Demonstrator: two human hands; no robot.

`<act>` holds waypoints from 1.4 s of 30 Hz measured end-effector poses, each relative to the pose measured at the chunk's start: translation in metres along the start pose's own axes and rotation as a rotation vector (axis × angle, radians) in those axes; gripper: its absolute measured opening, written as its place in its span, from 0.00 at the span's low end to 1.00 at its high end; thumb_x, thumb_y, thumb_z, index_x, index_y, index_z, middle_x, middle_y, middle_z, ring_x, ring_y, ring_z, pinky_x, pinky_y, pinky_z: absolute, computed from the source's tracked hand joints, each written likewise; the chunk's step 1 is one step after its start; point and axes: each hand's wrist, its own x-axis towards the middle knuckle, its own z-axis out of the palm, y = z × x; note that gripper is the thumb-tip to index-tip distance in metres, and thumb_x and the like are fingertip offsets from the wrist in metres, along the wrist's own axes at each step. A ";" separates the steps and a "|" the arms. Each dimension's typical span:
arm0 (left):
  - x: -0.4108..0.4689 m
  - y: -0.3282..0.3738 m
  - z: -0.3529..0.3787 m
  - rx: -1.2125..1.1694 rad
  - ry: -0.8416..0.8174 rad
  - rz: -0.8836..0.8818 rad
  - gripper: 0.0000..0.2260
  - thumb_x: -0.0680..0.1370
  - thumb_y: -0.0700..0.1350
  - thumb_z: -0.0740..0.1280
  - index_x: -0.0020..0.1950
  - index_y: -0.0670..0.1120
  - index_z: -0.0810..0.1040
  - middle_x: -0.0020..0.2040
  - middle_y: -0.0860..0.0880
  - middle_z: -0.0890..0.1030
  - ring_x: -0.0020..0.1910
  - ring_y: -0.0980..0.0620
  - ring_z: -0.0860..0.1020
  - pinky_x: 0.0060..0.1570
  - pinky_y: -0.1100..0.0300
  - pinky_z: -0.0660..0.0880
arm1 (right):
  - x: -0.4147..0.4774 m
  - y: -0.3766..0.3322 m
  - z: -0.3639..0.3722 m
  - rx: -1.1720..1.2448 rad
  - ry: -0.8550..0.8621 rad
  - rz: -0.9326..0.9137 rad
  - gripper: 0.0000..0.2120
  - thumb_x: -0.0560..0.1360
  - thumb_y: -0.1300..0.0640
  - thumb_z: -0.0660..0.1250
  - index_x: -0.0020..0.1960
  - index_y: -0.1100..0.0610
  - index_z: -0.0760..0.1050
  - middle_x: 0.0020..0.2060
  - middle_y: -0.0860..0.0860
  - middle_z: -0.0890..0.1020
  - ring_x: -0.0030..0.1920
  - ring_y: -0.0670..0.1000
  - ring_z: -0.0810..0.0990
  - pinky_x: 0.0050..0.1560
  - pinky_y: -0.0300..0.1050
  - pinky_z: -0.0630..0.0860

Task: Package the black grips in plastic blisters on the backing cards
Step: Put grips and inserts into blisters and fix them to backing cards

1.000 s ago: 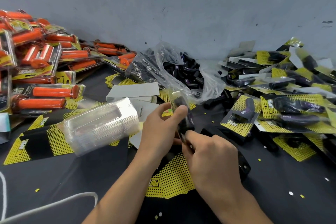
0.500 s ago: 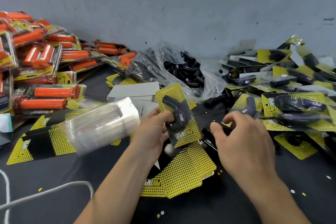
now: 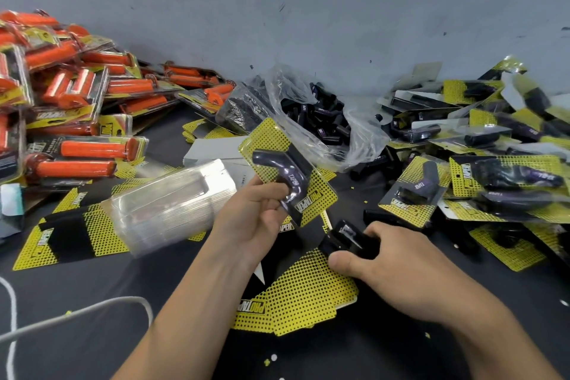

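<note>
My left hand (image 3: 253, 219) holds up a yellow-and-black backing card (image 3: 314, 194) with a black grip (image 3: 287, 173) under a clear blister on it, tilted toward me. My right hand (image 3: 391, 262) grips a black stapler (image 3: 348, 239) low on the table, just right of the card. A stack of yellow backing cards (image 3: 302, 302) lies on the table under my hands. A stack of clear blisters (image 3: 172, 203) lies on its side at the left. Loose black grips fill a clear plastic bag (image 3: 314, 114) by the wall.
Packaged orange grips (image 3: 86, 148) are heaped at the left. A pile of finished black-grip packs (image 3: 493, 176) covers the right side. A white cable (image 3: 92, 311) runs across the dark table at the lower left. A grey wall closes the back.
My left hand turned the carded grip face up and lifted it a little. My right hand left the card, reached right and took hold of the black stapler.
</note>
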 end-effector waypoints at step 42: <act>-0.008 -0.003 0.009 0.140 -0.211 0.046 0.25 0.70 0.31 0.67 0.68 0.39 0.76 0.62 0.36 0.82 0.59 0.40 0.82 0.58 0.50 0.81 | 0.011 -0.008 0.019 0.573 0.227 -0.219 0.08 0.71 0.44 0.78 0.45 0.44 0.83 0.39 0.41 0.86 0.41 0.44 0.84 0.45 0.52 0.81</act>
